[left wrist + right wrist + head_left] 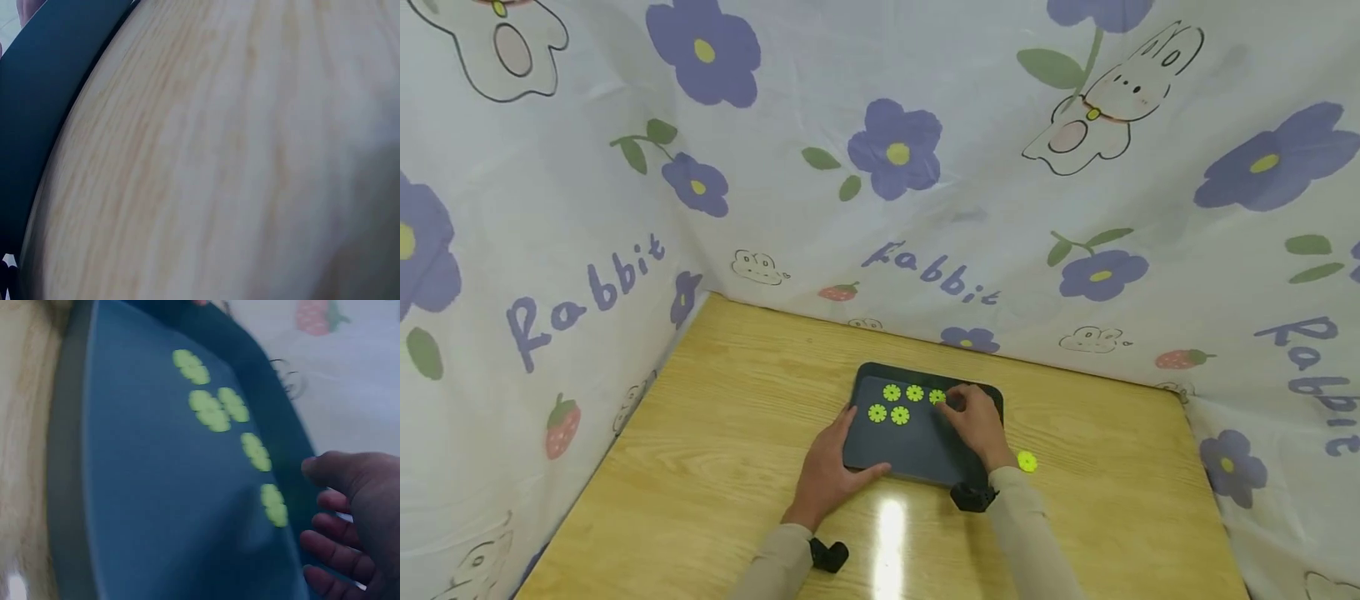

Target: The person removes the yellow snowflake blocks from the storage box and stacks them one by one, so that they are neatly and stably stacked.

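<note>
A dark blue-grey tray (925, 454) lies on the wooden table. My left hand (829, 468) holds it by the near left corner, fingers along the left side and thumb at the front edge. Inside are several small yellow-green notched discs, the left ones in two short rows, such as this disc (877, 413). At the far row's right end, my right hand (977, 421) hovers next to a disc (937, 397). In the right wrist view the fingers (334, 547) are loosely bent by the rim, thumb apart, with nothing visible between them.
One more yellow-green disc (1027, 461) lies on the table (1112, 500) right of the tray, beside my right forearm. A white cloth (790, 217) printed with flowers and rabbits stands behind the table and at both sides. Dark cameras sit at both wrists.
</note>
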The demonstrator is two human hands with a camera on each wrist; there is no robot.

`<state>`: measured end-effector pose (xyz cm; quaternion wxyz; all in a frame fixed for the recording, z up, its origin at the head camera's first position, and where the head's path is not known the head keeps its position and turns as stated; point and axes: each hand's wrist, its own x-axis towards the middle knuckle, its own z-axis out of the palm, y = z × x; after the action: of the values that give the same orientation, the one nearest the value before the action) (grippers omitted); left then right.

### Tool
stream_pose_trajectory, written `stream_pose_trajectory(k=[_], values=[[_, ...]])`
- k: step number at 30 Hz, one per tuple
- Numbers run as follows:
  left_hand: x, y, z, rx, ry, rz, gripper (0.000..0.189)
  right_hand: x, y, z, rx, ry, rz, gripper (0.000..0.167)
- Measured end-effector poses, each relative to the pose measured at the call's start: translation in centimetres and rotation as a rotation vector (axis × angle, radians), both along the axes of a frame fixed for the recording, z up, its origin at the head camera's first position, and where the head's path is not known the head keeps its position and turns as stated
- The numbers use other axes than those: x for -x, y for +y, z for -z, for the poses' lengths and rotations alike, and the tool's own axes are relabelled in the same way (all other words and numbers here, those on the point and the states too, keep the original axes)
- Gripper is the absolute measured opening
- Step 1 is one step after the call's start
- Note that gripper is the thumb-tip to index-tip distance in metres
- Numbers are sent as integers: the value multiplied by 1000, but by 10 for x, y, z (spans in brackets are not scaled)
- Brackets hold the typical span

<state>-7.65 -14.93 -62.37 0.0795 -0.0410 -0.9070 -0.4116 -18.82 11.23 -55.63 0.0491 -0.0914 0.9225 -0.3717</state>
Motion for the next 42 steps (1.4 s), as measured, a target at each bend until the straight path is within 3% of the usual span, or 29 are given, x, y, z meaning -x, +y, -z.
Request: stream_pose_trajectory(k=[5,10,16,33,42], values=[[-2,7,-1,1,-16,16,111,0,-2,15,-66,-33,54,43],[-2,11,-3,-9,-15,24,111,1,-4,22,-50,-52,116,47],[-1,13,-3,-16,-11,22,112,2,-5,24,-50,-28,153,41],[2,8,-4,0,31,14,110,-6,-4,22,-68,35,35,30],[2,3,-2,-14,26,-3,111,-14,5,9,5,63,42,32]])
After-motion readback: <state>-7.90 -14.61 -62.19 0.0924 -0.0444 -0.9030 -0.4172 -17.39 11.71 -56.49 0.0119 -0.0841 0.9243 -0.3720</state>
